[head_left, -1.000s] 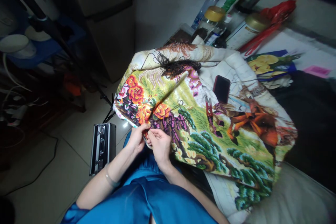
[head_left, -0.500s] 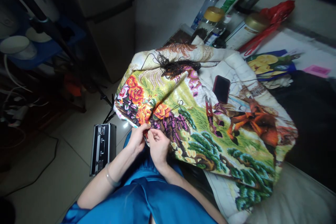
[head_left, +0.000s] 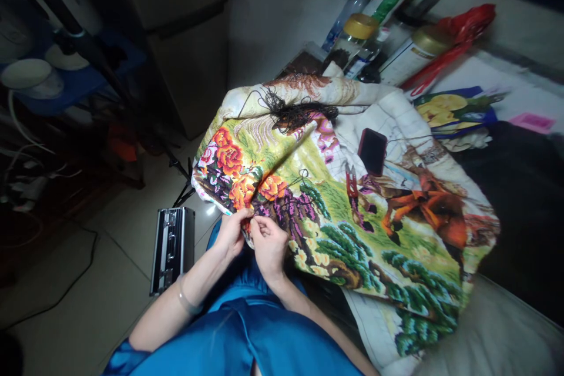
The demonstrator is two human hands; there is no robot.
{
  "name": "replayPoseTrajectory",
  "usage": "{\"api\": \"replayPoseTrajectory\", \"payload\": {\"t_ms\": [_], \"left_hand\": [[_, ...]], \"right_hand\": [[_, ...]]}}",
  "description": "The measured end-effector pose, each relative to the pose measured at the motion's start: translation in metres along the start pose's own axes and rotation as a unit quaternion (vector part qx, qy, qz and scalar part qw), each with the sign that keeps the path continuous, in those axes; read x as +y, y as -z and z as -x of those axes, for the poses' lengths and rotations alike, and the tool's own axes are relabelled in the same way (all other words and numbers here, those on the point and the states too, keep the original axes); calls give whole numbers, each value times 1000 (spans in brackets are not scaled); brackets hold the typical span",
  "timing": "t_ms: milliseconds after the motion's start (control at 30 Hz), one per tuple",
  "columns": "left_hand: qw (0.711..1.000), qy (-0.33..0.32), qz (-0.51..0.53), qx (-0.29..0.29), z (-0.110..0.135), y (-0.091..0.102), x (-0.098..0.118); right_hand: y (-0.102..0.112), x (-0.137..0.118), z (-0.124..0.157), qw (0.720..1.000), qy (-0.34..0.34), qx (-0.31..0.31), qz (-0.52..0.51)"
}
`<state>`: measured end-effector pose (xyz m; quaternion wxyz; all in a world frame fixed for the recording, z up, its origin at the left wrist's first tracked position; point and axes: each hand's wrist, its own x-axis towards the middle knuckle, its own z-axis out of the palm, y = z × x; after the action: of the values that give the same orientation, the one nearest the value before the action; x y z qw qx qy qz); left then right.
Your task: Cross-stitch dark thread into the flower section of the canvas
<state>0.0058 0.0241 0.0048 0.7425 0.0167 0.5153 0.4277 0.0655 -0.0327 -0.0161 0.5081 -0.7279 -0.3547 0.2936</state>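
Note:
Across my lap lies a large cross-stitch cloth [head_left: 343,205] with flowers, pines and a brown horse. My left hand [head_left: 233,232] grips its near edge, thumb on top. Just to the right, my right hand [head_left: 269,247] is closed in a pinch against the cloth; what sits between its fingertips is too small to make out. A bundle of dark thread [head_left: 302,114] rests on the upper part of the cloth. Red-handled thread snips [head_left: 351,182] and a dark phone [head_left: 372,151] lie on it farther right. A thin dark strand loops near the middle.
Bottles, a gold-lidded jar [head_left: 360,26], a canister [head_left: 414,56] and a red plastic bag [head_left: 469,26] stand at the back right. A silver-edged case [head_left: 173,251] is on the floor at left, near a black stand [head_left: 88,53]. A blue surface holds white bowls [head_left: 33,77].
My right hand has shifted slightly right and down, a little farther from my left hand. My left hand keeps its hold on the cloth.

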Motion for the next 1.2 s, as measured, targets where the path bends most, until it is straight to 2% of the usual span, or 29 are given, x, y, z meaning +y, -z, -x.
{"api": "replayPoseTrajectory", "payload": {"t_ms": [133,200,300,367,433,500,533,567,633,700,767,867,900,967,1000,1033,1067,1133,1167,1200], "left_hand": [[1000,9,-1,-12,-1,3,-2],[1000,9,-2,-19,-1,5,-2],[999,3,-4,-34,-1,7,-2],[999,2,-9,-50,0,9,-2],[998,-1,-9,-66,0,11,-2],[997,-3,-10,-78,1,12,-1],[997,-4,-11,-81,1,12,0],[996,-3,-13,-83,1,13,0],[996,2,-12,-88,1,14,0],[996,4,-5,-94,0,15,0],[995,6,2,-99,0,17,-1],[994,8,10,-105,-1,19,-1],[994,6,13,-106,0,20,-1],[995,3,20,-101,1,20,-1],[995,2,22,-98,1,20,-1],[995,3,24,-95,2,20,-1],[995,4,26,-94,2,20,-1],[994,6,30,-100,2,19,0],[994,5,33,-105,2,19,0],[993,5,34,-110,2,19,-1]], "right_hand": [[3,-6,-2,990,-109,-42,-82],[3,-9,-3,982,-141,-50,-114],[3,-11,-2,979,-151,-44,-128],[5,-10,-2,983,-132,-47,-115],[11,-9,-5,993,-76,-55,-72],[20,-9,-13,998,32,-50,13],[26,-9,-18,992,100,-46,69],[32,-10,-26,976,168,-46,129],[42,-14,-42,925,289,-69,238],[49,-18,-56,869,370,-106,311],[53,-23,-63,835,410,-123,345],[57,-27,-57,827,415,-155,347],[59,-28,-52,825,412,-195,334],[61,-29,-41,817,392,-317,279],[62,-30,-38,820,367,-367,241],[62,-30,-36,835,335,-385,204],[62,-30,-36,866,295,-364,173],[60,-29,-43,939,200,-247,133],[58,-29,-48,962,150,-195,120],[57,-28,-53,974,102,-172,108]]}}
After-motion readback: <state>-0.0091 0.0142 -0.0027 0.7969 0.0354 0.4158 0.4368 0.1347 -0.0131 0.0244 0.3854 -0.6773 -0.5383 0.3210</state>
